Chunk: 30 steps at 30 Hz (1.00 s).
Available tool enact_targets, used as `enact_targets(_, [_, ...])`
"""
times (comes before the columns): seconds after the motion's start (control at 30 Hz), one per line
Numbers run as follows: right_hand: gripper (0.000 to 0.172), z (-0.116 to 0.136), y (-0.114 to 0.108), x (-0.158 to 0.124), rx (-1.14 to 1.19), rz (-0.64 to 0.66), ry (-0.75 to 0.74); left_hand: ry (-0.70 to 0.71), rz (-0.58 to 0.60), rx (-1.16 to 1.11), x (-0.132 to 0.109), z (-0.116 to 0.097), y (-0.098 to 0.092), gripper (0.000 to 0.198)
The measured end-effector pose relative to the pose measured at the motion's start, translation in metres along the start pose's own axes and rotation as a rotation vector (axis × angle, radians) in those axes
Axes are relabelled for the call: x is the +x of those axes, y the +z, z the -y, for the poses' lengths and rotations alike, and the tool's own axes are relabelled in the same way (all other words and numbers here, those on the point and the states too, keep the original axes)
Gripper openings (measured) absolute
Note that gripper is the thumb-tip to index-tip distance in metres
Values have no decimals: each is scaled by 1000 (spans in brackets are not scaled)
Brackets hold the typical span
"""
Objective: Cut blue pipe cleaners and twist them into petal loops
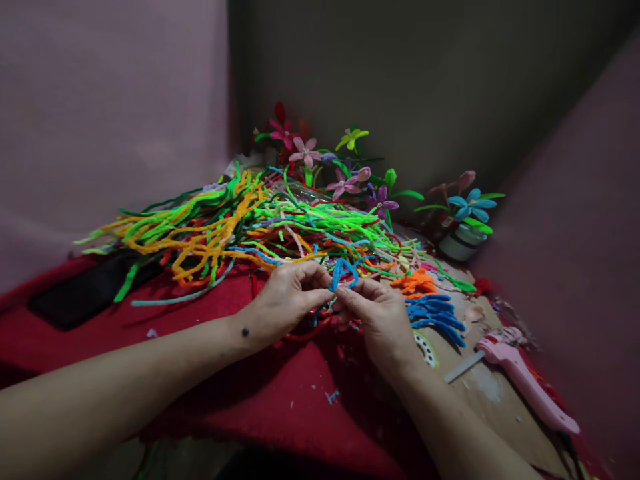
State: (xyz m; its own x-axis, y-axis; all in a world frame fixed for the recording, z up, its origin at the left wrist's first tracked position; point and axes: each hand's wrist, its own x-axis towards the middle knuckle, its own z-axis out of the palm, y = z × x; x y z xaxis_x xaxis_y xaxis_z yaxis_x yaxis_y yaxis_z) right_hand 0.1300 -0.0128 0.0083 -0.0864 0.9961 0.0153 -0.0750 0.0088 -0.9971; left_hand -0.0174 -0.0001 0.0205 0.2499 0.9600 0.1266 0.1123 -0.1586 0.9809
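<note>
A blue pipe cleaner [338, 272], bent into loops, is pinched between my two hands over the red cloth. My left hand [287, 293] grips it from the left with thumb and forefinger. From the right, my right hand [377, 313] pinches its lower end; the other fingers are curled and partly hidden. Just beyond my fingertips lies a big heap of pipe cleaners [320, 223] in green, orange and other colours. Beside my right hand are a bundle of blue pipe cleaner pieces [435, 317] and a small orange bundle [416, 283].
A pink glue gun [530, 380] with a glue stick lies at right on a brown board [487, 407]. Pipe-cleaner flowers [306, 153] stand at the back. A blue flower [473, 205] rises from a jar [463, 243]. A black phone-like slab [90, 290] lies at left.
</note>
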Motion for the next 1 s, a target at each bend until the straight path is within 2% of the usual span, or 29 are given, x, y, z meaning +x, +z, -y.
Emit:
enact_targets(0.17, [17,-2,0,2,156,37,87,-94,92,-98,-1,-2,-3,9])
enact_targets(0.3, [15,-4,-2,3,146,47,129,-71,79,-42,-1,-2,-3,4])
enact_targets(0.43, [16,-2,-5,4,151,83,81,-28,129,-3,1,-2,-4,5])
enact_targets(0.57, [30,3,-4,5,287,113,33,-67,181,63,1,-2,-4,7])
enact_targets(0.7, [19,5,-3,5,357,198,112,-130,205,90,0,-6,-2,7])
enact_targets(1.0, [19,1,-7,11,474,173,194,-163,354,-14,-1,-7,-10,15])
